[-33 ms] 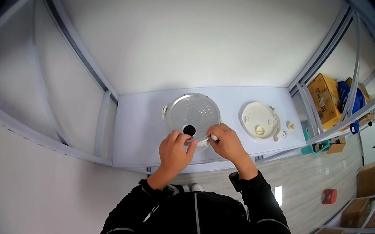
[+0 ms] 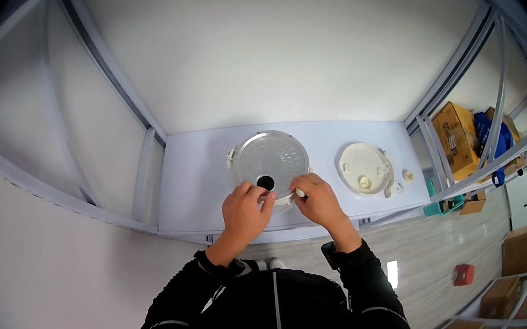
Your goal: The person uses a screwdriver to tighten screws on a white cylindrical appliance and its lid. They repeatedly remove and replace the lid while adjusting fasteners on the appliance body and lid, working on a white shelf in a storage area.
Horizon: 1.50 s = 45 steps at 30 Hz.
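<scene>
A round appliance with a silver, dimpled metal top (image 2: 271, 155) and a cream-white rim sits on the white table, resembling a rice cooker seen from above. Near its front edge is a round black spot (image 2: 266, 183). My left hand (image 2: 245, 211) rests at the near rim, thumb and fingers drawn together; whatever is between them is too small to make out. At the front right of the rim, my right hand (image 2: 318, 203) is closed round a short handle with a rounded whitish end (image 2: 301, 193). The rest of that handle is hidden by my fingers.
A cream round cover (image 2: 352, 165) lies to the right on the table (image 2: 192, 182), with small whitish parts (image 2: 408, 176) beside it. Metal frame posts (image 2: 425, 105) stand at both table ends. Beyond are a yellow carton (image 2: 454, 138), a teal basket (image 2: 430, 210) and a red stool (image 2: 463, 275).
My left hand has shifted very slightly away from me along the near rim. The right hand keeps its grip in the same place.
</scene>
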Available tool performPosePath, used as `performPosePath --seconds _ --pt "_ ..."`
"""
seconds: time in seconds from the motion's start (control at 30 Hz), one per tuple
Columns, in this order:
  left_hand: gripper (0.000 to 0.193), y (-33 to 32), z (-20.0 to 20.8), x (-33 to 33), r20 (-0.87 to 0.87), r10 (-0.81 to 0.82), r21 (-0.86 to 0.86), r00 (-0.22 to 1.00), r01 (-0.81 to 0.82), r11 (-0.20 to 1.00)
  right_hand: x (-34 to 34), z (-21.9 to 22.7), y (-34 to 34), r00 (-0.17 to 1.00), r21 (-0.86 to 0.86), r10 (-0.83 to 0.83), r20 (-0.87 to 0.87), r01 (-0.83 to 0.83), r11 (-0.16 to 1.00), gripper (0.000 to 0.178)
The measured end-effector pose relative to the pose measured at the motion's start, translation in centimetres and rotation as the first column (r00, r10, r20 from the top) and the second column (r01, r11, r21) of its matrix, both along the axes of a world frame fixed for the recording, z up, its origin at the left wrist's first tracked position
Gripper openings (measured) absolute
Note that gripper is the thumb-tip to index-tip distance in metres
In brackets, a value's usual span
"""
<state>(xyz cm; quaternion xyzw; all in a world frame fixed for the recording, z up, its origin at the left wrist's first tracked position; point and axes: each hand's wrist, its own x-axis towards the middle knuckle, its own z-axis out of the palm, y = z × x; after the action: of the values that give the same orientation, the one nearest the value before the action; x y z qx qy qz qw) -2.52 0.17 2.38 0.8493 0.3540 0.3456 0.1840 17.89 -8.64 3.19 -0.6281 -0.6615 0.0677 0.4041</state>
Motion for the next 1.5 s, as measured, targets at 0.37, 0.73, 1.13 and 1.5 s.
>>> performPosePath --seconds 0.37,0.73,1.13,1.5 --pt "0.016 0.1 2.2 1.4 -0.166 0.126 -0.295 0.978 -0.171 0.940 -0.6 -1.3 -0.3 0.997 0.006 -0.070 0.015 0.070 0.998 0.032" --pt "0.014 1.2 2.3 2.4 -0.249 -0.009 -0.232 0.968 -0.051 0.971 -1.1 -1.6 -0.4 0.995 0.084 -0.096 -0.034 0.099 0.992 0.033" --pt "0.006 1.3 0.3 0.1 0.031 -0.259 0.078 0.965 0.256 0.963 -1.2 -2.1 -0.2 0.988 0.081 -0.106 -0.115 0.116 0.990 0.032" --pt "0.009 0.8 0.4 0.5 0.027 -0.245 0.123 0.969 0.240 0.963 -1.0 -2.3 -0.3 0.987 0.065 -0.105 -0.119 0.114 0.991 0.032"
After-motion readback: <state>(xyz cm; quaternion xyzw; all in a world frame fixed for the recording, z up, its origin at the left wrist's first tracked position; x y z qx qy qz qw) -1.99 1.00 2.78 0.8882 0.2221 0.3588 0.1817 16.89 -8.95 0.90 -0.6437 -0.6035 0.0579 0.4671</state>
